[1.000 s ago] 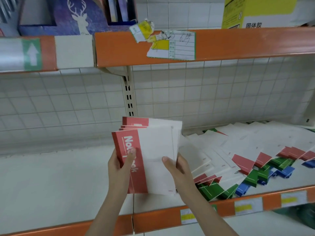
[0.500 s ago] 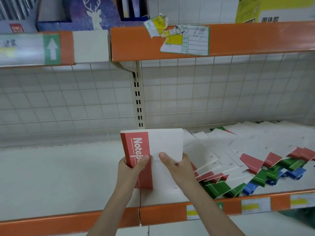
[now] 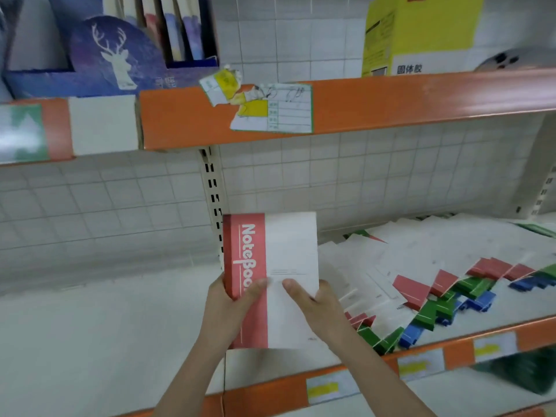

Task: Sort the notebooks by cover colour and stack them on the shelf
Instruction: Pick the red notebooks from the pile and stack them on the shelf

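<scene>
We see a white shelf [image 3: 90, 326] with an orange front edge, backed by a white grid panel [image 3: 361, 176]; a second orange-edged upper shelf [image 3: 391, 100] runs above it. On the right half of the lower shelf lies a loose spread of notebooks [image 3: 436, 281], white covers overlapping, with red, green and blue spine bands showing at their near ends. On the upper shelf stand a blue display box with a white deer [image 3: 114, 55] at the left and a yellow carton [image 3: 421, 31] at the right, whose white panel carries Chinese characters we read as 固体胶. A torn price label [image 3: 270, 109] with a yellow patch is stuck on the upper shelf's edge; its writing is too blurred to read.

Both forearms rise from the bottom of the view to the middle of the shelf, where our two hands hold a squared stack of red notebooks [image 3: 270, 266] upright, its lower edge near the shelf front, just left of the spread. The top cover is white with a red band along its left side bearing "NoteBook" in white, read sideways. Our left hand [image 3: 228, 311] grips the red spine side, thumb across the cover, fingers curled behind. Our right hand [image 3: 319, 308] grips the white lower right part, thumb lying flat on the cover
</scene>
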